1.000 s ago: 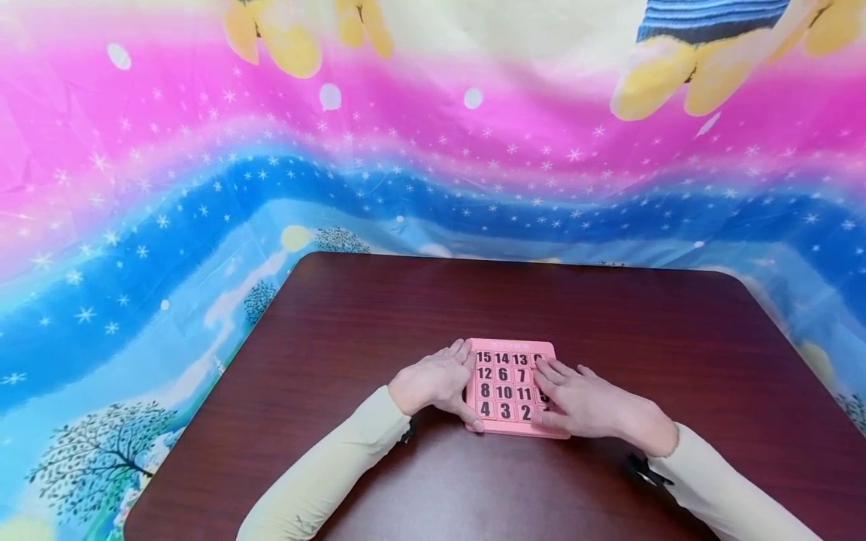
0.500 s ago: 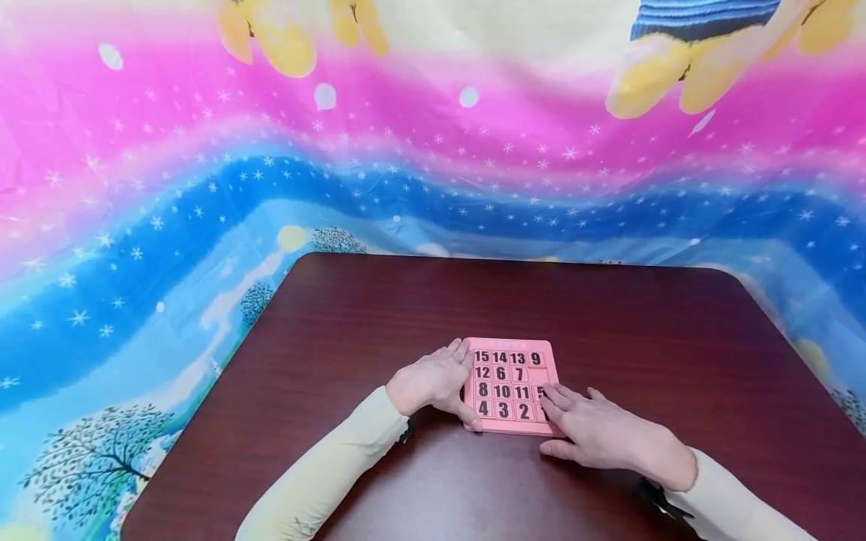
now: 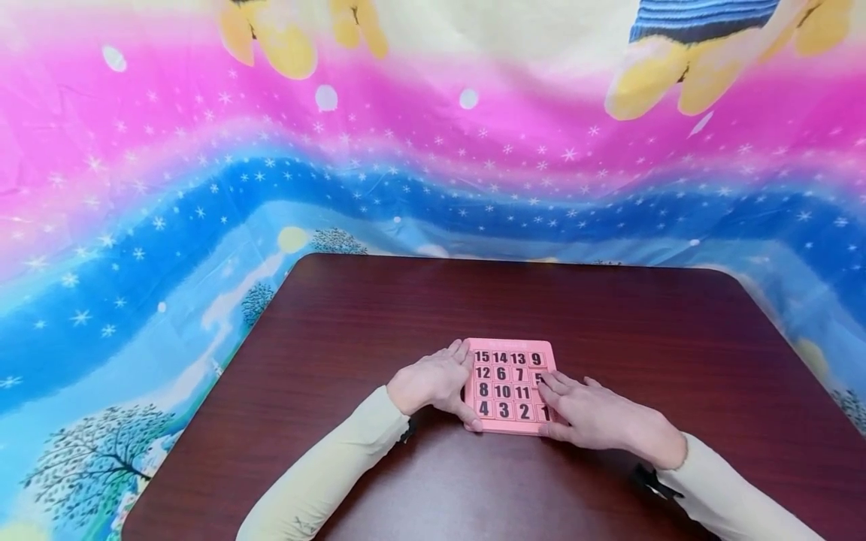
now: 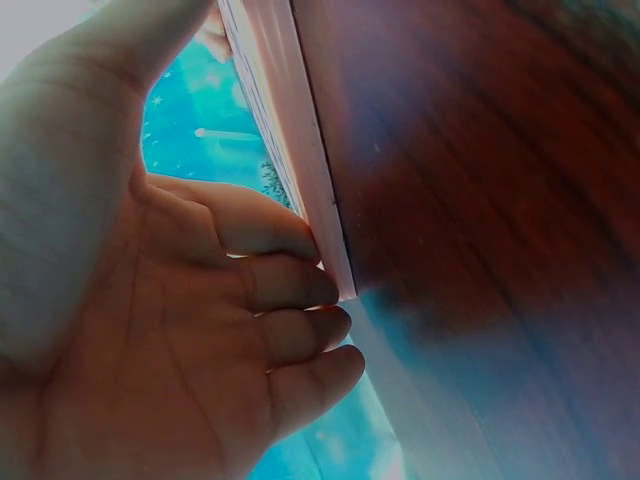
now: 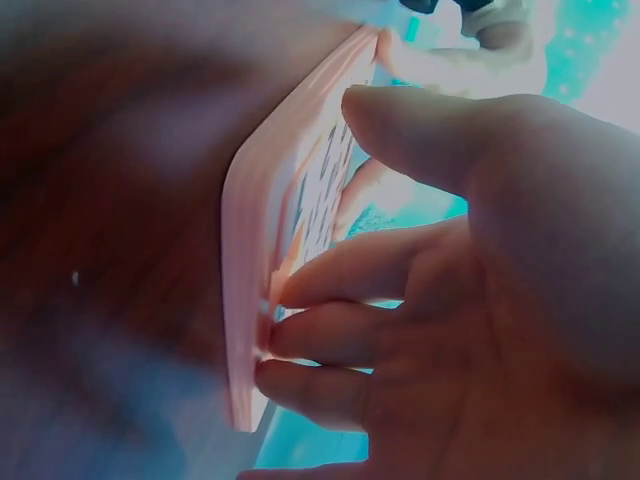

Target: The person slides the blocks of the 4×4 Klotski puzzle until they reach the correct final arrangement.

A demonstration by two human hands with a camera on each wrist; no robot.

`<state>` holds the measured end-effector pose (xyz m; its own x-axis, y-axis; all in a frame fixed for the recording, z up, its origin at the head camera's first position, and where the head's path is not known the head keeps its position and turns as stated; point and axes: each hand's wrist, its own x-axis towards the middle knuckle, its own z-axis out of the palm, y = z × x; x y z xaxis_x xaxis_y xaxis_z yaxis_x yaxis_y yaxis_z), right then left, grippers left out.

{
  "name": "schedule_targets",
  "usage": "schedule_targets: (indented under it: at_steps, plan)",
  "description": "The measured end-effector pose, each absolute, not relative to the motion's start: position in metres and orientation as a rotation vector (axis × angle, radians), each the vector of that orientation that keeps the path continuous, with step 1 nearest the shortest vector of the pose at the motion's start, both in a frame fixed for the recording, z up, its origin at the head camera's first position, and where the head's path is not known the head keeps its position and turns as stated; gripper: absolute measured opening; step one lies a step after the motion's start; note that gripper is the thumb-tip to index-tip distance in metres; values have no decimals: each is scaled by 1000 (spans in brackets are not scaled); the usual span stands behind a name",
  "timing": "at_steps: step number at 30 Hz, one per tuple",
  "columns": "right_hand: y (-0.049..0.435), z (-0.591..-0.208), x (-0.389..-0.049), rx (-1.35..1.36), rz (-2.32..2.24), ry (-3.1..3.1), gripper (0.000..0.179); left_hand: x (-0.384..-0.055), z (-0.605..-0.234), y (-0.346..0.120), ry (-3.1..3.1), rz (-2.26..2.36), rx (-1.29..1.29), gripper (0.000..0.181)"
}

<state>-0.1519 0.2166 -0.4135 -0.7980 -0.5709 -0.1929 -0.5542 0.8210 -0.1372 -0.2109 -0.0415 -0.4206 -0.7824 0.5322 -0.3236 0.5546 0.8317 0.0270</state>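
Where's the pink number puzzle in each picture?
Head: the pink number puzzle lies below and right of centre, between the left hand and right hand.
Left wrist: the puzzle's edge slants from the top, left of centre, down toward the middle.
Right wrist: left of centre, slanting, beside the right hand's fingers.
Shared landmark: the brown table, at right in the left wrist view, at left in the right wrist view.

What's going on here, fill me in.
A person is handling a pink number puzzle that lies on a dark wooden table. The left hand touches its left edge, while the right hand reaches over its right side, fingers by the 5 tile. The top row reads 15, 14, 13, 9; the right-hand fingers hide the end of the third row.
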Motion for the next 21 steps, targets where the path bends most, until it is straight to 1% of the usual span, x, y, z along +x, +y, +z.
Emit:
schedule_targets:
  at_steps: [5,9,15,21]
  plan:
    - [219,-415,-159,-869,-119,2772,71,-211,-422,-41,2690,-95,834,128]
    - [220,-415,-156,-879,-131,2775,73,-212,-423,-40,2691,-103,830,129]
    - [220,-409,-141,-920,-119,2781,72,-213,-422,-40,2675,-105,819,129]
    - [214,-402,-118,-985,-58,2755,65,-213,-421,-41,2677,-119,798,127]
